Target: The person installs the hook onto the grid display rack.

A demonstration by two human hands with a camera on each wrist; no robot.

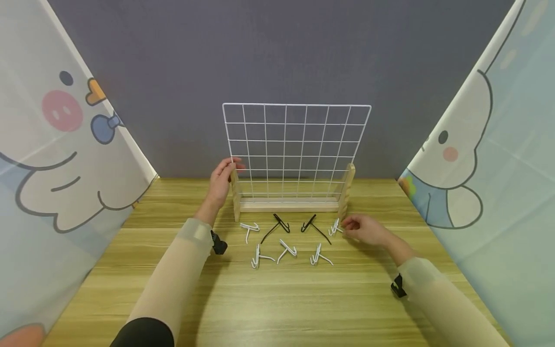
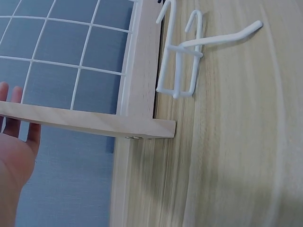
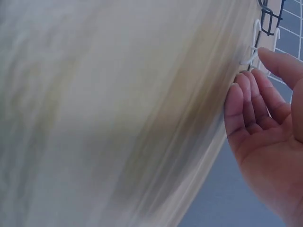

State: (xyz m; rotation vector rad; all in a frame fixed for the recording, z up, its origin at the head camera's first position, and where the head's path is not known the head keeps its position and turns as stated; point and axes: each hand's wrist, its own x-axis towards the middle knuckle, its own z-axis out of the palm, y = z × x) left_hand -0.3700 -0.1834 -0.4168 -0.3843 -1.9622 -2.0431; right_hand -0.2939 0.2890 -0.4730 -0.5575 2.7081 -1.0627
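Observation:
A white wire grid [image 1: 297,104] stands upright in a wooden base between two wooden posts. My left hand [image 1: 221,178] grips the upper part of the left post [image 1: 236,200]; in the left wrist view its fingers reach past the wood. Low beside the right post [image 1: 347,190], my right hand [image 1: 365,230] has its thumb and loosely bent fingers at the prong of a white hook [image 1: 335,227]. In the right wrist view, the thumb tip overlaps that white hook [image 3: 254,54], with a gap between thumb and fingers. The hook lies on the table.
Two black hooks [image 1: 282,223] lie in front of the base. Several other white hooks lie about them, one near the left post [image 1: 249,226] and one front right [image 1: 318,254]. Behind the wooden table [image 1: 277,308] rises a grey wall [image 1: 295,53], with cartoon-printed cloths at both sides.

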